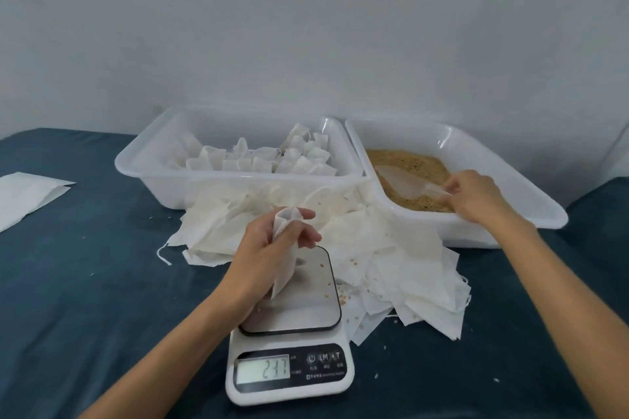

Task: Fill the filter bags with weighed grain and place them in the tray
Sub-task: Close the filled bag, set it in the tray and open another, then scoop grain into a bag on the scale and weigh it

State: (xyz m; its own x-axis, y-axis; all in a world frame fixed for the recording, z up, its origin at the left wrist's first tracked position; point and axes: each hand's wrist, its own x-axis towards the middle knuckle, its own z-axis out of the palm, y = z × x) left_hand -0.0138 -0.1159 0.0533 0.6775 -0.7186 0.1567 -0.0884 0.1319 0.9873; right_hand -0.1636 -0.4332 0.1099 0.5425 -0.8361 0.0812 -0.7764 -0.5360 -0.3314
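My left hand (269,248) grips an empty white filter bag (285,262) by its open top, just above the steel platform of a white kitchen scale (299,316) whose display shows digits. My right hand (476,194) reaches into the right-hand white tray (503,224) of brown grain (405,160) and pinches the handle of a clear plastic scoop (408,184) lying on the grain. The left-hand white tray (143,177) holds several filled white bags (269,156).
A heap of empty white filter bags (391,255) spreads between the trays and the scale on the dark blue table cover (85,299). Loose grains dot the scale and the heap. A flat white sheet (23,201) lies at the far left. A grey wall stands behind.
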